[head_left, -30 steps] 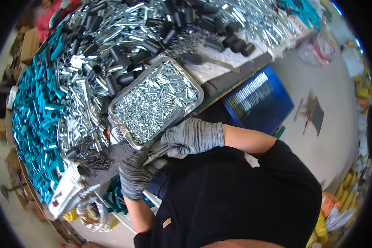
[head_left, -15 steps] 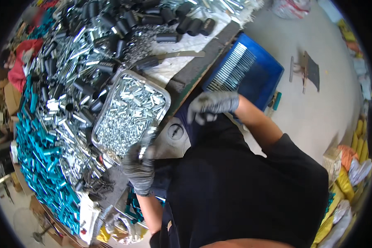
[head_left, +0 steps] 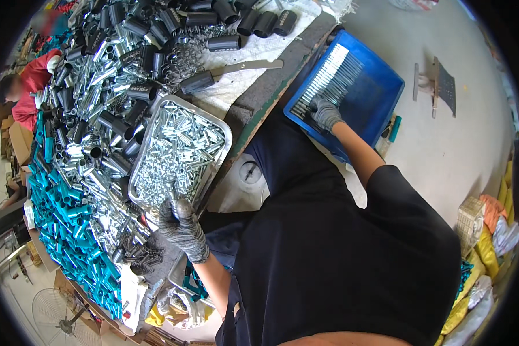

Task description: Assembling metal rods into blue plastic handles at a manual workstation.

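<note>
My left hand point(head_left: 184, 229), in a grey knitted glove, is closed with thumb and fingers around a shiny metal piece point(head_left: 172, 191) at the near edge of a metal tray point(head_left: 225, 151). Short silver metal tubes and smaller bits fill this tray. On the right, my gloved right hand point(head_left: 327, 113) reaches into a blue plastic bin point(head_left: 380, 101). Its fingers curl down at the near end of a row of slim metal rods point(head_left: 335, 75) lying side by side. What sits between those fingertips is hidden.
Black tubes point(head_left: 224, 43), silver tubes, springs point(head_left: 147, 256) and teal plastic parts point(head_left: 75, 230) heap over the workbench. A knife with a dark handle point(head_left: 197, 82) lies beyond the tray. Another person in red point(head_left: 34, 86) sits at the far left. Yellow sacks point(head_left: 483, 254) stand at right.
My right hand has gone from above my lap outward into the blue bin. My left hand has shifted slightly left, and the metal piece it holds now points away over the tray.
</note>
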`<state>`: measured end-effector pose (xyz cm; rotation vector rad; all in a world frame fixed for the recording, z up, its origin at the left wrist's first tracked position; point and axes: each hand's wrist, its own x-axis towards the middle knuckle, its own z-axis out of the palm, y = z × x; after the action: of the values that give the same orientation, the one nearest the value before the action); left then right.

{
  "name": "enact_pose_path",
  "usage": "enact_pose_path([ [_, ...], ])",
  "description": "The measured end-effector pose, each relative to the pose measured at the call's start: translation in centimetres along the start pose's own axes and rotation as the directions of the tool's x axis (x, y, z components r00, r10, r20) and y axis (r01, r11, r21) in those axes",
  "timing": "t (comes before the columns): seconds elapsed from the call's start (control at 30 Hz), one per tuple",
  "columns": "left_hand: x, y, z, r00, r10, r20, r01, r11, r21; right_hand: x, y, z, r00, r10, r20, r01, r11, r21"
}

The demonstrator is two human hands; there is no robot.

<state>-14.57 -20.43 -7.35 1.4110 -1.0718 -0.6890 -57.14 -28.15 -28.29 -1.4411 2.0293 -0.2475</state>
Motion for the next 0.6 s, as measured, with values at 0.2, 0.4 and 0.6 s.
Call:
enact_pose_path([
  [0.2, -0.2, 0.5, -0.6, 0.983, -0.171, 0.068, 0.177, 0.978, -0.107, 2.4, 1.2, 0.7, 0.985, 0.092, 0.146, -0.088, 0.996, -0.033],
  [0.4, 0.2, 0.8, -0.4, 0.992, -0.115, 0.049, 0.118, 0.992, -0.054, 1.2, 1.2, 0.3, 0.999, 0.016, 0.049, -0.01, 0.992, -0.128],
  [0.6, 0.5, 4.7, -1.8, 0.963, -0.224, 0.149, 0.241, 0.964, -0.108, -7.0, -9.6, -8.8, 0.996, -0.018, -0.09, 0.084, 0.574, 0.814],
])
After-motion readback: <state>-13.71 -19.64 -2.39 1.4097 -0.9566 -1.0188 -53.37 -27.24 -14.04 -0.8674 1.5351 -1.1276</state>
